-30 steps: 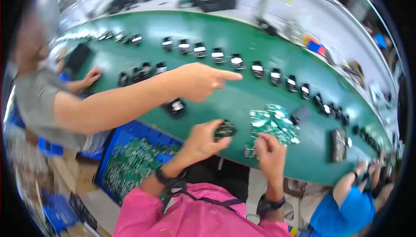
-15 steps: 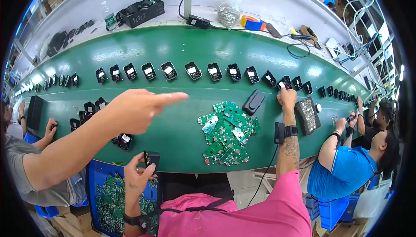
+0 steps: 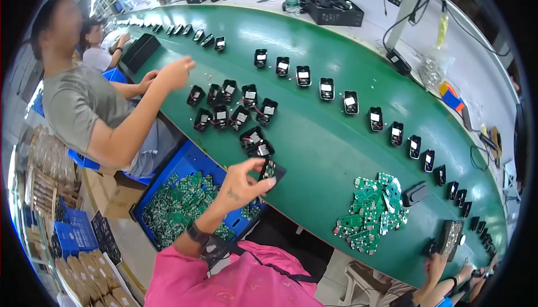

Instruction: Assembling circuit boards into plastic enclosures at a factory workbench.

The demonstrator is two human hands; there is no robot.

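Black case (image 3: 278,171): in the head view, it is held tilted at the near edge of the green table (image 3: 316,158), a green board showing along its left side.
Left hand (image 3: 245,185): clamped on the black case, thumb on one side and fingers on the other, a dark band around the wrist.
Right hand (image 3: 434,266): far out at the lower right, well apart from the left; its fingers meet a dark housing (image 3: 429,247), but I cannot tell whether they grip it.
Oblong box (image 3: 459,231): dark, with shiny bits in it, just beyond the right hand.
Nearest housings (image 3: 256,142): two open black ones, touching, just beside the black case.
Loose cluster (image 3: 221,116): eight more open housings farther up the table, some with red wires.
Long row (image 3: 327,89): open black housings, many with a white patch inside, curving along the far half of the table.
Board pile (image 3: 372,211): green circuit boards heaped between the two hands, a closed dark case (image 3: 414,194) near its right side.
Blue tray (image 3: 193,157): below the table edge at left, full of green boards.
Co-worker (image 3: 75,97): grey shirt, at the left, one hand (image 3: 176,73) raised over the table and blurred.
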